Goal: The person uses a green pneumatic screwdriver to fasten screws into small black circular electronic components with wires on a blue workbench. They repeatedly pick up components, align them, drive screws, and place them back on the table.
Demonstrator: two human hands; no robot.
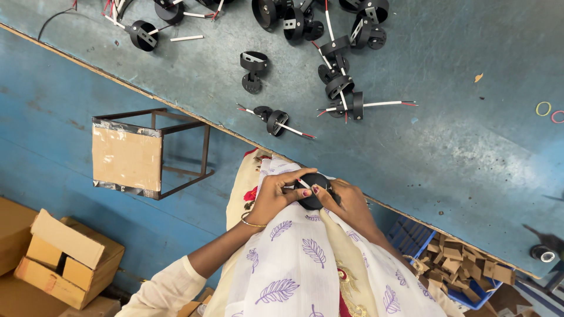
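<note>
Black round part held over lap, near table edge.
Left hand [271, 196] and right hand [346, 202] both grip black round part [311, 191]; open brown carton [67, 258] near left; blue crate [464, 282] of cardboard scraps [464, 264] near right.

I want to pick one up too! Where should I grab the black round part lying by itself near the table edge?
Grab the black round part by its drum-shaped top, fingers coming from above on both sides. It has no wires sticking out and sits apart from the others, so nothing tangles.
</note>
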